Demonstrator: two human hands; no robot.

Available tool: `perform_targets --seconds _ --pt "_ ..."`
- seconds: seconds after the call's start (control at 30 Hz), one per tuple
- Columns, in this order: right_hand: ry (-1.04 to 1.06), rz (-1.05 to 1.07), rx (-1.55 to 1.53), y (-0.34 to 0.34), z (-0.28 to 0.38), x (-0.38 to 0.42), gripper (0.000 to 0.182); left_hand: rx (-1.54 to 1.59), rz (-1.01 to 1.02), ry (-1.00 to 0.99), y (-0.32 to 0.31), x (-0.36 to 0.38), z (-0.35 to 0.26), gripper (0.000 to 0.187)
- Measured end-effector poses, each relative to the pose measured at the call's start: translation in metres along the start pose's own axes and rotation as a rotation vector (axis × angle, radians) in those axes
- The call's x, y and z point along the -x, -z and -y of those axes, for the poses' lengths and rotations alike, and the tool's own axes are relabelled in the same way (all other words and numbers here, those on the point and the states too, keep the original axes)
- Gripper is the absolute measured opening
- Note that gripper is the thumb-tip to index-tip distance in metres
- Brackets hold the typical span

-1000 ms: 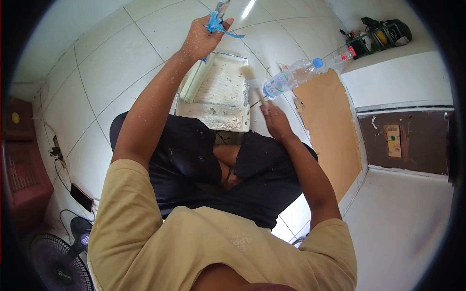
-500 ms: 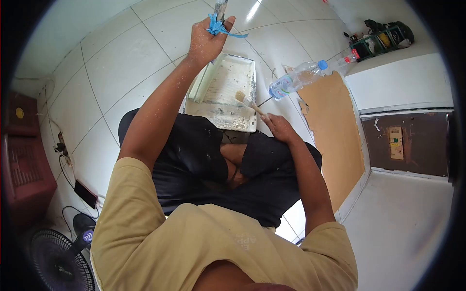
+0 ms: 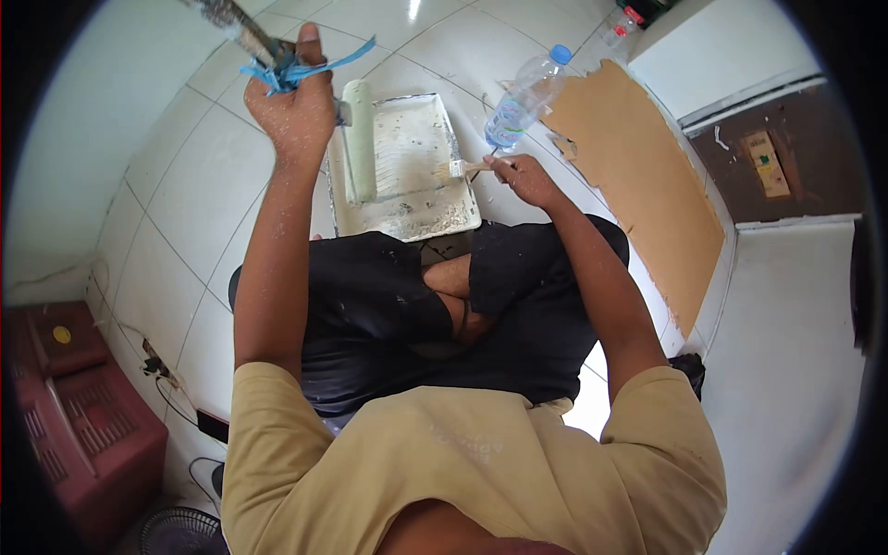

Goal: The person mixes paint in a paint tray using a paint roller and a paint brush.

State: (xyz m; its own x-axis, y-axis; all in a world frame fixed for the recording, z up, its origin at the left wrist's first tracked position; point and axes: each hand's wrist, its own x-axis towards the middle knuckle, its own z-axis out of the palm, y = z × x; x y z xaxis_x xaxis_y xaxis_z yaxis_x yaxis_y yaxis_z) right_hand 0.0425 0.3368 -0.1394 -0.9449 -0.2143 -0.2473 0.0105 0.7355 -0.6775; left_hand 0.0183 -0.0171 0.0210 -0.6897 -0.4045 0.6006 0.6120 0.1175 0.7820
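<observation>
Brush and roller over the paint tray

Your right hand [image 3: 523,176] pinches the light, stiff paintbrush [image 3: 460,168] handle; your left hand [image 3: 294,109] grips the taped roller handle [image 3: 242,32] firmly.

Pole [image 3: 236,28] above paint tray [image 3: 407,166] — far end cut by frame edge. Brush handle [image 3: 476,167] hidden inside right hand [image 3: 523,176] beside tray. Bottle [image 3: 520,97] label too small to read. Fan [image 3: 180,536] — cropped at bottom edge.

A small paintbrush [image 3: 460,168] lay level over the paint-caked white tray [image 3: 407,208]; a pale roller [image 3: 359,139] rested inside.
</observation>
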Motion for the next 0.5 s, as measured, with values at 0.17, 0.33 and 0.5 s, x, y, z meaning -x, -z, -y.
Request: perform_targets --seconds 0.17,0.33,0.5 --pt "-0.090 -0.006 -0.502 0.019 0.003 0.003 0.056 0.015 0.027 0.069 -0.003 0.019 0.039 0.038" --pt "0.012 -0.105 -0.926 0.027 0.012 0.008 0.051 0.028 0.073 0.180 -0.021 0.028 0.042 0.040" --pt "0.264 0.117 -1.284 0.048 -0.011 0.012 0.047 -0.084 0.080 0.200 -0.032 0.029 0.072 0.042"
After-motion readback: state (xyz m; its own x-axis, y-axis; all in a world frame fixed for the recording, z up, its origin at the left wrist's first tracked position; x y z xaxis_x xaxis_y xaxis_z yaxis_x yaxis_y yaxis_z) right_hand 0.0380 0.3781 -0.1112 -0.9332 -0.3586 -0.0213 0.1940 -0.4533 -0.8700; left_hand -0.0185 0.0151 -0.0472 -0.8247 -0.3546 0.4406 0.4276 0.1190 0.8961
